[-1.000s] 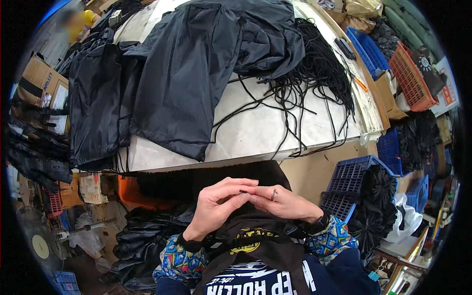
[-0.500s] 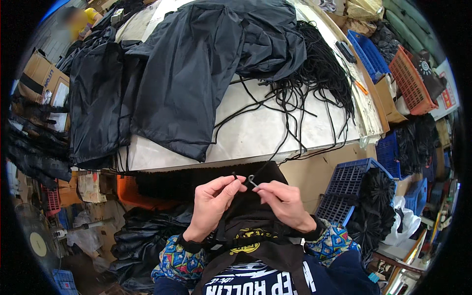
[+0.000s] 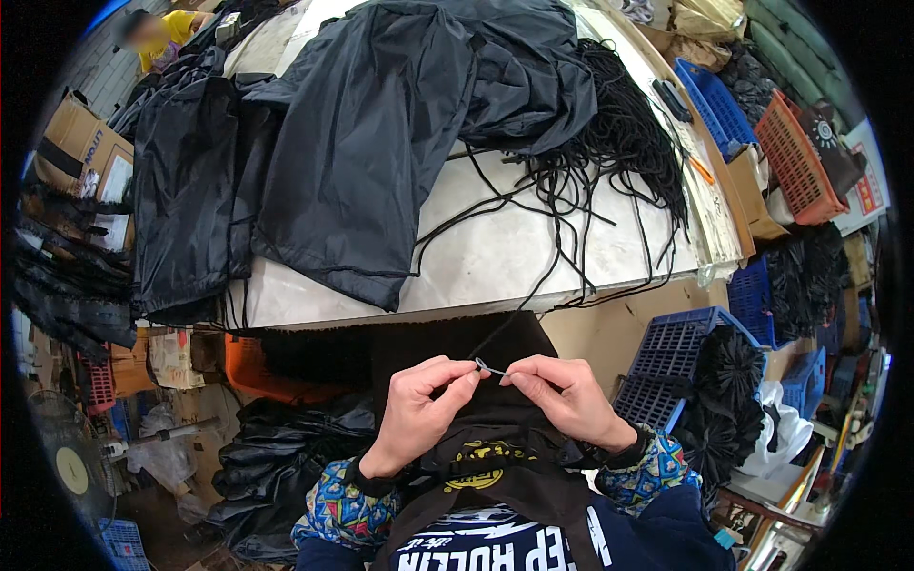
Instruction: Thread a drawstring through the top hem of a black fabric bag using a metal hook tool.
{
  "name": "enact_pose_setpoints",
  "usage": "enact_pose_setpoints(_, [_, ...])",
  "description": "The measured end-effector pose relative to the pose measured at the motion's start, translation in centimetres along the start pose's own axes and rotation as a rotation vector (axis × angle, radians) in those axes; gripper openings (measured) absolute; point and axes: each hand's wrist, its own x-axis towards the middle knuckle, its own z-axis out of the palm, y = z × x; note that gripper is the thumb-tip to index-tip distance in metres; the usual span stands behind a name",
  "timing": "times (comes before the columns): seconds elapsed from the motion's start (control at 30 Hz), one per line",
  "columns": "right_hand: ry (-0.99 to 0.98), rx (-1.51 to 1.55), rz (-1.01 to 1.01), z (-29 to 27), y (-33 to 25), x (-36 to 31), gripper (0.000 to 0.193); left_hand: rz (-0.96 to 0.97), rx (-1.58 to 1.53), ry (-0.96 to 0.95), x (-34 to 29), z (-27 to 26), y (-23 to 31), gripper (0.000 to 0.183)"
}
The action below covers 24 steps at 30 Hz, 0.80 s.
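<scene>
Close in front of my body, both hands meet over my dark apron. My right hand (image 3: 569, 398) pinches the straight end of a thin metal wire tool (image 3: 492, 369) with a small loop at its other end. The fingertips of my left hand (image 3: 425, 404) are closed at that loop, on a black cord (image 3: 509, 322). This cord runs down from the table edge to the loop. Whether it passes through the loop is too small to tell. Beyond, black fabric pieces (image 3: 357, 162) lie on the white table (image 3: 495, 257), beside a heap of black cords (image 3: 619, 133).
An orange-handled tool (image 3: 702, 171) lies along the table's right side. Blue crate (image 3: 657, 381) and gathered black fabric stand at lower right. Black fabric (image 3: 276, 466) piles at lower left, near an orange bin (image 3: 252, 371) and a fan (image 3: 71, 471). Another person in yellow (image 3: 176, 29) is at far left.
My hands have come together: the left fingertips have moved right to the tool's loop. The wire tool has turned flatter, and the cord end that stuck up from my left fingers no longer shows.
</scene>
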Motion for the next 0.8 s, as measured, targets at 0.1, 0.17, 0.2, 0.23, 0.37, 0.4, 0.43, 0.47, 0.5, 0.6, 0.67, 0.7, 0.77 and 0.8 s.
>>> enact_pose_setpoints(0.1, [-0.047,0.054,0.056,-0.2,-0.1,0.0,0.013,0.102,0.123,0.021,0.0,0.0,0.4,0.013])
enact_pose_setpoints(0.17, [-0.057,0.045,0.077,-0.3,-0.1,0.0,0.013,0.148,0.205,0.031,0.0,0.0,0.7,0.012])
enact_pose_setpoints(0.2, [-0.068,0.036,0.098,-0.4,-0.2,0.0,0.013,0.164,0.242,0.038,-0.1,0.1,0.8,0.012])
enact_pose_setpoints(0.23, [-0.068,0.036,0.097,-0.4,-0.2,0.0,0.013,0.180,0.280,0.045,-0.1,0.1,0.8,0.011])
enact_pose_setpoints(0.37, [-0.073,-0.074,-0.002,-0.5,-0.5,0.1,0.012,0.177,0.264,0.049,-0.3,0.0,0.3,0.012])
enact_pose_setpoints(0.4, [-0.088,-0.094,-0.013,-0.6,-0.6,0.1,0.011,0.033,0.061,0.006,-0.4,0.0,0.2,0.014])
enact_pose_setpoints(0.43, [-0.086,-0.095,-0.013,-0.6,-0.5,0.1,0.011,-0.111,-0.141,-0.039,-0.4,0.1,0.1,0.016])
enact_pose_setpoints(0.47, [-0.050,-0.092,-0.038,-0.5,-0.3,0.1,0.011,-0.110,-0.141,-0.040,-0.5,0.1,0.3,0.016])
enact_pose_setpoints(0.5, [-0.015,-0.089,-0.064,-0.3,-0.2,0.0,0.011,-0.288,-0.393,-0.070,-0.6,0.1,0.6,0.018])
enact_pose_setpoints(0.6, [-0.007,-0.186,-0.154,0.3,-0.3,-0.1,0.010,-0.483,-0.727,-0.084,-0.3,0.2,0.7,0.020])
enact_pose_setpoints(0.67, [0.002,-0.267,-0.213,0.8,-0.3,-0.2,0.010,-0.464,-0.679,-0.052,0.0,0.3,0.6,0.014])
enact_pose_setpoints(0.7, [0.012,-0.347,-0.271,1.0,-0.3,-0.3,0.010,-0.460,-0.679,-0.046,0.3,0.5,0.1,0.014])
enact_pose_setpoints(0.77, [-0.128,-0.609,-0.450,0.7,-0.6,-1.1,0.018,0.276,0.091,0.281,1.4,0.6,-0.7,0.010])
enact_pose_setpoints(0.8, [-0.152,-0.644,-0.561,1.0,-1.1,-1.3,0.017,0.167,0.128,0.395,1.6,0.1,-0.3,0.010])
